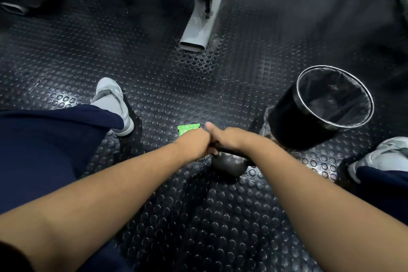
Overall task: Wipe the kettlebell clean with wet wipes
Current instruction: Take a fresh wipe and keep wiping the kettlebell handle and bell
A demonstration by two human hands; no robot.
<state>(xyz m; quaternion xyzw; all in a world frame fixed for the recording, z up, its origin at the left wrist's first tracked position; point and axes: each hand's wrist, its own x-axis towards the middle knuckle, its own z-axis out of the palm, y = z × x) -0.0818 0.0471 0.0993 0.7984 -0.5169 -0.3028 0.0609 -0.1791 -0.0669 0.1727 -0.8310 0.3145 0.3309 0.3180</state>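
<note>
A dark grey kettlebell stands on the studded rubber floor between my feet. My right hand grips its handle from above, thumb pointing forward. My left hand is curled on the handle's left end, pressed against the right hand. Just beyond my left hand lies a green wet-wipe pack, partly hidden by my knuckles. No loose wipe shows in either hand.
A black bin with a clear liner stands to the right of the kettlebell. A grey machine leg reaches toward me from the far centre. My white shoes sit at left and right.
</note>
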